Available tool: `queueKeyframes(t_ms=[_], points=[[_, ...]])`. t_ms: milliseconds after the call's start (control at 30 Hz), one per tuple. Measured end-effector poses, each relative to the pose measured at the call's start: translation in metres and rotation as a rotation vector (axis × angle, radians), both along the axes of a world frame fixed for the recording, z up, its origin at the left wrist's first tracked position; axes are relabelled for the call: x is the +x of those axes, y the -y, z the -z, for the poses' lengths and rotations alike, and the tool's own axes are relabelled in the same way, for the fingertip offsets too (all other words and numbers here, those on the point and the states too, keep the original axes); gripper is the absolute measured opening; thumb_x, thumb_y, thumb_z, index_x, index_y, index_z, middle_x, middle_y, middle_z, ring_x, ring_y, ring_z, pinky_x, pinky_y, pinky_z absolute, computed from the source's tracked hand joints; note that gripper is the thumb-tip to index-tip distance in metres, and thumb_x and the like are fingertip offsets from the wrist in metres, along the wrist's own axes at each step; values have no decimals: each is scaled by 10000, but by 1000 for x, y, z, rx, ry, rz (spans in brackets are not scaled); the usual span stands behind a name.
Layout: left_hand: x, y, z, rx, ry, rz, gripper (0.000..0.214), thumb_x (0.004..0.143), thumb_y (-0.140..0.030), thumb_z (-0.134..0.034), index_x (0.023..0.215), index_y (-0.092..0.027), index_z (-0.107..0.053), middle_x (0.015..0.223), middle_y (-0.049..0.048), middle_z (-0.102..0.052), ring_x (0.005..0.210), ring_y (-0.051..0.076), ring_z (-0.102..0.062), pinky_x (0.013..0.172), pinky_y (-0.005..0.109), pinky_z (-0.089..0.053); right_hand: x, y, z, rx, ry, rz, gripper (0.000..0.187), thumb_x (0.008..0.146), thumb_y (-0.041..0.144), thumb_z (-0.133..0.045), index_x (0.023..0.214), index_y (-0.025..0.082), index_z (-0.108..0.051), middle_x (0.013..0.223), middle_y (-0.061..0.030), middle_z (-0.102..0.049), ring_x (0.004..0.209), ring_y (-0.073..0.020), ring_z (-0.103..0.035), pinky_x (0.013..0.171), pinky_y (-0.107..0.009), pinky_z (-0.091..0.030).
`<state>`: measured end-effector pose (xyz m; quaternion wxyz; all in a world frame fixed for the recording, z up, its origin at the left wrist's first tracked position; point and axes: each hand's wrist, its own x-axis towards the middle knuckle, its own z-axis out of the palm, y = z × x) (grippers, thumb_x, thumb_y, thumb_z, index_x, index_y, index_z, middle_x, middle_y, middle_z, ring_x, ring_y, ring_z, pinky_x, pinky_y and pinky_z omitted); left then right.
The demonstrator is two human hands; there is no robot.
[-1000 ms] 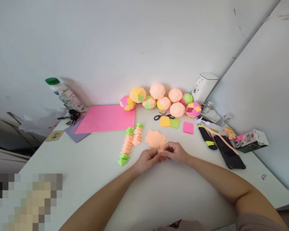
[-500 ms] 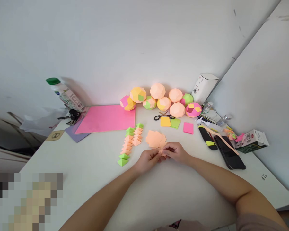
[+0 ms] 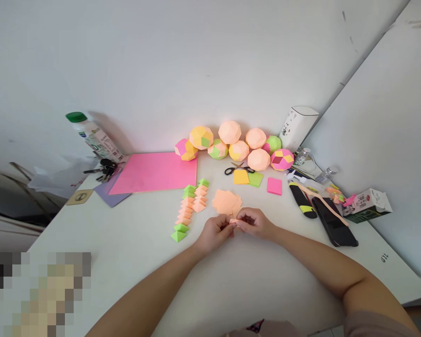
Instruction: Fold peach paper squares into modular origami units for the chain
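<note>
A small folded piece of peach paper (image 3: 235, 221) is pinched between my left hand (image 3: 215, 232) and my right hand (image 3: 255, 222); the fingers of both are closed on it and cover most of it. Just beyond them lies a loose pile of peach paper sheets (image 3: 226, 201). To the left, folded paper units (image 3: 185, 211) in green and peach stand nested in two rows. Behind the pile are a pair of black-handled scissors (image 3: 239, 169), a yellow paper pad (image 3: 241, 177), a green paper pad (image 3: 255, 179) and a pink paper pad (image 3: 274, 186).
Several faceted paper balls (image 3: 229, 133) are stacked along the wall. A pink board (image 3: 154, 173), keys (image 3: 107, 169) and a green-capped bottle (image 3: 98, 138) occupy the left side. On the right are a utility knife (image 3: 302, 200), a black phone (image 3: 333, 222) and a small carton (image 3: 368, 206).
My fingertips have shifted on the peach paper, and the right fingers have drawn slightly apart from the left. More of the folded strip shows between them now.
</note>
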<state>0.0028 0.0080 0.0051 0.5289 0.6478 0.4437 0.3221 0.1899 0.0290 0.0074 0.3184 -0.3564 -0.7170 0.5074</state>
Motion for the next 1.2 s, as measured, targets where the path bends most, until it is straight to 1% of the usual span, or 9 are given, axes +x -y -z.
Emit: queueKeyframes(t_ms=[133,267,367,467,567,800,900,1067,1200], points=[[0,0,2,0,15,16,285,836,-433,-483,747,-169,-544,614,-3,-584,554,119,-499,532,233,-381,0,0,-2,60,31,-37,109,779,268,-567,773,163,-536,677,9,-507,507,-73,-388,462,-207,-333],[1,-1,3,-40,59,8,277,831,-438,-495,738,-177,-498,621,1,-590,567,125,-519,544,239,-396,-2,1,-2,144,113,18,76,748,232,-581,748,165,-545,658,7,-508,513,-81,-400,472,-210,-341],[1,-1,3,-70,94,13,276,824,-443,-507,734,-186,-464,645,7,-605,608,135,-545,572,247,-415,-3,2,-2,199,133,5,33,754,195,-559,739,166,-554,666,0,-527,519,-87,-415,483,-215,-344],[1,-1,3,-64,82,24,288,821,-453,-509,732,-183,-467,670,10,-605,618,132,-541,575,243,-409,-3,3,-3,177,117,-13,15,754,179,-549,750,165,-552,692,-11,-549,529,-92,-442,483,-213,-353],[0,-1,4,-37,42,19,305,818,-467,-508,724,-177,-481,644,-5,-574,578,116,-501,541,228,-376,-3,3,-3,158,111,-8,12,740,176,-553,745,165,-547,696,-12,-543,529,-93,-445,481,-212,-355],[2,3,5,129,-66,0,300,837,-438,-482,709,-167,-501,572,-33,-484,503,83,-357,473,205,-292,-3,2,-2,199,96,-40,37,720,156,-523,691,178,-517,667,-7,-534,545,-103,-439,496,-221,-349],[4,5,4,165,-48,-19,300,839,-434,-480,698,-170,-497,570,-31,-490,497,82,-361,463,202,-288,-3,3,-4,172,84,-38,43,716,159,-512,681,181,-502,638,1,-531,519,-96,-417,478,-217,-334],[4,7,5,148,5,-30,301,832,-440,-493,690,-175,-480,589,-19,-540,489,85,-403,470,206,-314,-4,4,-5,146,63,-25,52,711,174,-516,665,181,-493,608,12,-517,486,-84,-385,453,-212,-315],[4,6,4,69,51,-52,317,826,-455,-495,678,-182,-432,569,-20,-541,480,86,-417,458,206,-308,-2,4,-5,111,59,-12,64,709,166,-517,654,181,-486,599,11,-527,477,-84,-390,451,-214,-321]])
